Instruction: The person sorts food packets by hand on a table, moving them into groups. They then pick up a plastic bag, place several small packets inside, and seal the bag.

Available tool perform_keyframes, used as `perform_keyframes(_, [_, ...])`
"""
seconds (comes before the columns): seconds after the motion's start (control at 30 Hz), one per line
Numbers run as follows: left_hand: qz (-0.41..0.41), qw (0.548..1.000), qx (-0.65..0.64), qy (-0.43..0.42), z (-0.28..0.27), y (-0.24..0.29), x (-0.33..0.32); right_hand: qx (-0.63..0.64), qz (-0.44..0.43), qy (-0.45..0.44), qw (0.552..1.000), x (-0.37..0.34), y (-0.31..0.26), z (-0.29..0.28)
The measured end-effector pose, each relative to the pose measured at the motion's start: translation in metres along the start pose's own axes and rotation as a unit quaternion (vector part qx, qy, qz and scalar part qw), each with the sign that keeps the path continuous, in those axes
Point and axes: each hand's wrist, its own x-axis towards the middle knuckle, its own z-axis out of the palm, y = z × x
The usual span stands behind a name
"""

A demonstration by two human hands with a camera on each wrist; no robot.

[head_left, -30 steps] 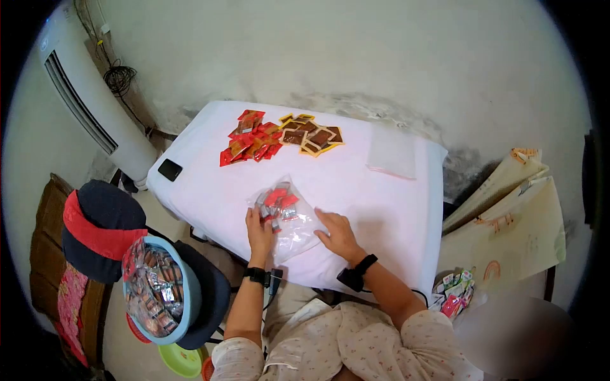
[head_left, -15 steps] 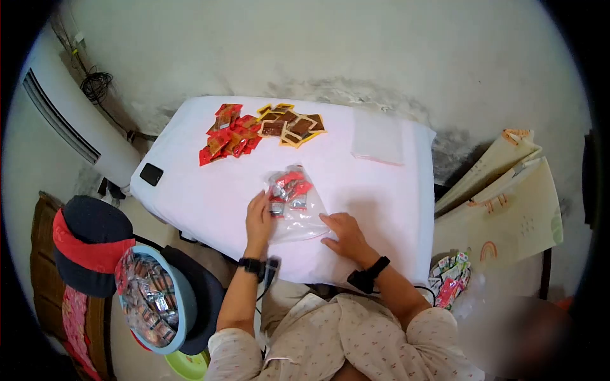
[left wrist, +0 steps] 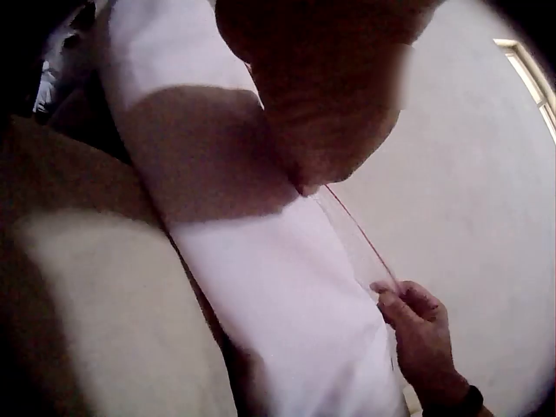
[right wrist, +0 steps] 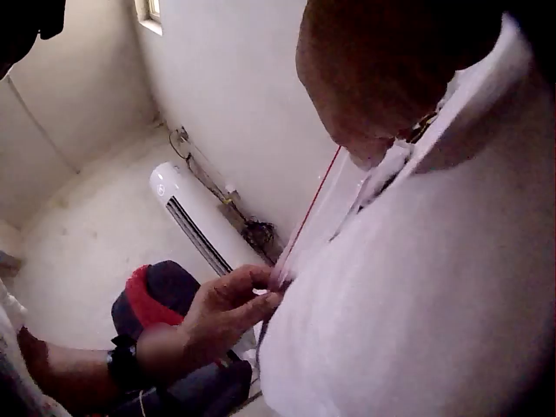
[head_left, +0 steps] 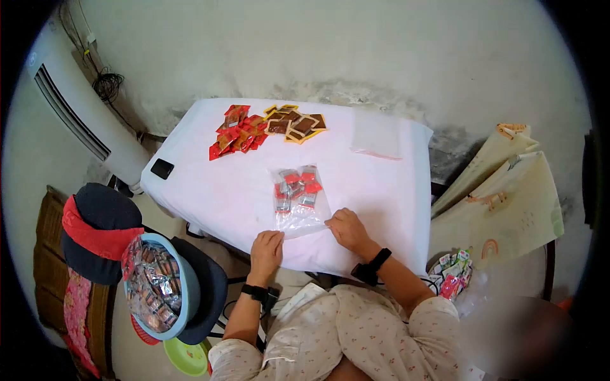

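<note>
A clear zip bag [head_left: 298, 223] lies on the white-covered table with several small red-and-silver packets [head_left: 296, 188] inside. My left hand [head_left: 267, 253] pinches the near left corner of the bag's mouth. At the near right corner my right hand [head_left: 348, 230] pinches the same edge. A thin red zip line [left wrist: 365, 228] runs taut between the two hands in the left wrist view. In the right wrist view the left hand [right wrist: 228, 306] holds one end of that edge between thumb and fingers.
Red packets [head_left: 240, 134] and brown packets with yellow edges [head_left: 295, 125] lie in piles at the table's back. Flat clear bags [head_left: 376, 134] are at back right, a black phone [head_left: 162, 169] at left. A blue basin [head_left: 195, 298] full of packets stands on a chair.
The left hand has moved from the bag's left side down to its near corner. The bag has turned and straightened, its packets spreading out. The right hand stays at the near right corner.
</note>
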Motion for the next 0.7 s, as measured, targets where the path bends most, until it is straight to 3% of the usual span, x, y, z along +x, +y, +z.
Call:
perform_keyframes(0.17, [-0.025, 0.997, -0.014, 0.066, -0.017, 0.004, 0.025, 0.029, 0.01, 0.038, 0.999, 0.029, -0.013, -0.038])
perform_keyframes(0.23, [-0.118, 0.981, -0.116, 0.1, -0.035, 0.011, 0.052, 0.047, 0.011, 0.075, 0.996, 0.048, -0.014, -0.049])
perform_keyframes(0.3, [-0.089, 0.98, -0.124, 0.126, -0.054, 0.02, 0.08, 0.065, 0.006, 0.114, 0.991, 0.07, -0.015, -0.061])
perform_keyframes(0.37, [-0.051, 0.978, -0.128, 0.156, -0.07, 0.022, 0.108, 0.221, 0.087, 0.119, 0.964, 0.094, -0.015, -0.077])
perform_keyframes(0.47, [-0.048, 0.973, -0.158, 0.163, -0.083, 0.028, 0.136, 0.224, 0.106, 0.116, 0.962, 0.116, -0.021, -0.105])
perform_keyframes(0.53, [-0.111, 0.941, -0.279, 0.158, -0.078, 0.024, 0.144, 0.276, 0.143, 0.129, 0.942, 0.117, -0.021, -0.11])
perform_keyframes(0.57, [-0.109, 0.941, -0.279, 0.158, -0.072, 0.022, 0.143, 0.275, 0.142, 0.13, 0.942, 0.112, -0.016, -0.107])
perform_keyframes(0.63, [-0.172, 0.933, -0.298, 0.107, -0.057, 0.021, 0.132, 0.321, 0.244, 0.087, 0.911, 0.099, -0.002, -0.093])
perform_keyframes(0.7, [-0.212, 0.923, -0.312, 0.08, -0.05, 0.027, 0.125, 0.323, 0.251, 0.088, 0.908, 0.087, 0.003, -0.087])
